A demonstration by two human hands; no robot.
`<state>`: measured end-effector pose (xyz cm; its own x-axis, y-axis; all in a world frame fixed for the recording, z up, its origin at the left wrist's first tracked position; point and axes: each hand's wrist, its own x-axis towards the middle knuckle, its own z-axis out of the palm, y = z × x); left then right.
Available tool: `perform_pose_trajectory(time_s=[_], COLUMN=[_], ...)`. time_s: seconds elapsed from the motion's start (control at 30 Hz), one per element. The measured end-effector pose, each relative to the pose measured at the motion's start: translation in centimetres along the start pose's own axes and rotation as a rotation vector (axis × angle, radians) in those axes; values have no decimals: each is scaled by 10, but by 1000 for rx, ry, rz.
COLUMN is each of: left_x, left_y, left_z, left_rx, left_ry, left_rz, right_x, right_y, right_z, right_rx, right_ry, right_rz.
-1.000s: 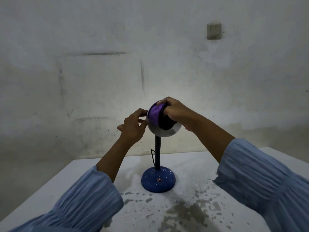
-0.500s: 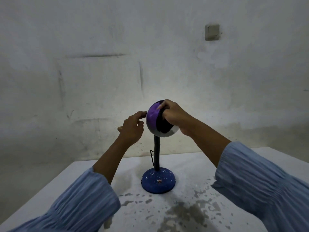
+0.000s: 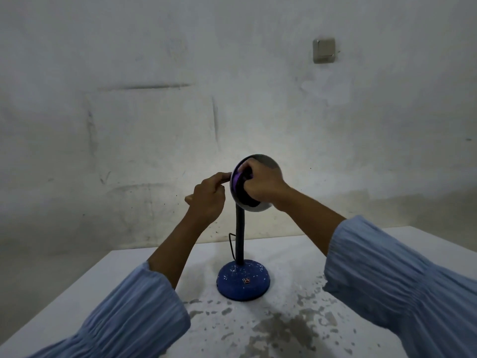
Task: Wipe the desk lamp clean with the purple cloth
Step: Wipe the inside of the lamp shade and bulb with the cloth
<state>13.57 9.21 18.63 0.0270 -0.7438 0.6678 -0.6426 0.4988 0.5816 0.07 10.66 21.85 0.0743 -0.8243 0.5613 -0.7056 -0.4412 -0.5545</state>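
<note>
Right hand (image 3: 260, 183) has its fingers curled on the purple cloth (image 3: 237, 182), pressing it into the mouth of the lamp shade (image 3: 268, 162); left hand (image 3: 208, 196) pinches the shade's rim at its 9 o'clock edge. The desk lamp (image 3: 240, 233) stands upright on its blue base (image 3: 243, 280), mid-table toward 12 o'clock. The white table (image 3: 296, 257) lies bare all round the base, its far edge just behind the stem; stains spread toward 5 o'clock.
</note>
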Motion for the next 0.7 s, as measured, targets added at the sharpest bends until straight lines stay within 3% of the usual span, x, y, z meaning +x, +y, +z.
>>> perform_pose_trajectory(time_s=[0.1, 0.17, 0.4, 0.7], left_x=[0, -1, -2, -5], left_y=[0, 0, -4, -2], left_z=[3, 7, 20, 22], left_rx=[15, 37, 93, 100], left_ry=[21, 46, 105, 144], left_rz=[22, 54, 113, 146], right_x=[-3, -9, -34, -58], right_y=[1, 2, 22, 41], right_z=[10, 13, 16, 25], right_rx=[-273, -424, -727, -1024], right_ry=[-15, 30, 110, 145], right_rz=[5, -90, -352, -455])
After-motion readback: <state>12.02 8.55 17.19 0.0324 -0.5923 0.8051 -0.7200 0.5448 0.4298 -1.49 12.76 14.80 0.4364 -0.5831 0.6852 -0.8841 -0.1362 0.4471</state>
